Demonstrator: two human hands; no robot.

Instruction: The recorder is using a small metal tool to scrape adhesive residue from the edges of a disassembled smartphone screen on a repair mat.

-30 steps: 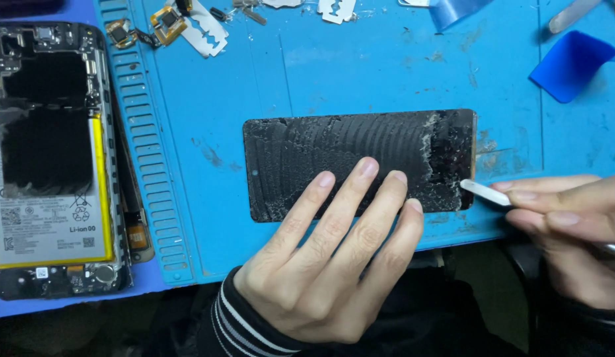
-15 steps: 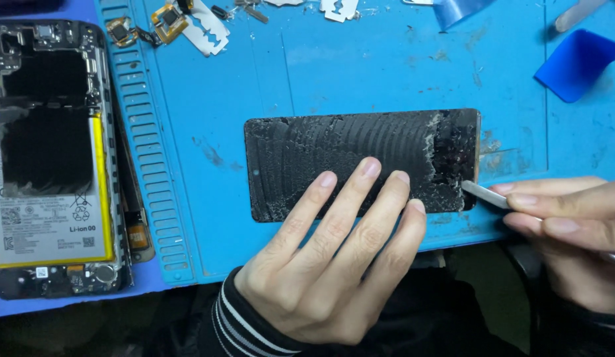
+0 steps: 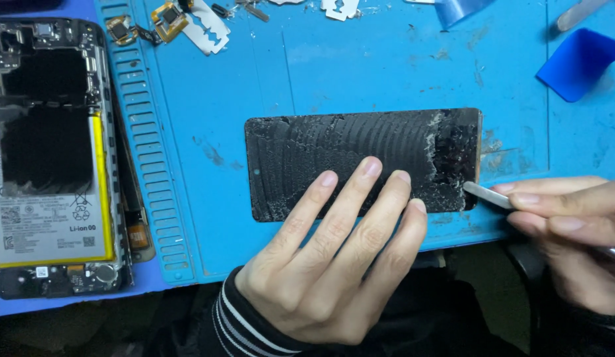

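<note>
A cracked black phone screen panel [image 3: 347, 149] lies flat on the blue work mat [image 3: 387, 73], its right end badly shattered. My left hand [image 3: 334, 258] rests on the panel's near edge, fingers spread and pressing it down. My right hand [image 3: 572, 231] pinches a thin metal pry tool [image 3: 482, 194] whose tip touches the panel's lower right corner.
An opened phone body [image 3: 53, 158] with a yellow-edged battery lies at the left. Razor blades [image 3: 208, 30], small gold flex parts [image 3: 165, 16] and metal bits sit along the far edge. A blue plastic pick [image 3: 578, 63] lies at the right, beside a blue film strip [image 3: 463, 10].
The tool tip has slid slightly left, against the panel's lower right corner. My left hand has stayed pressed on the panel.
</note>
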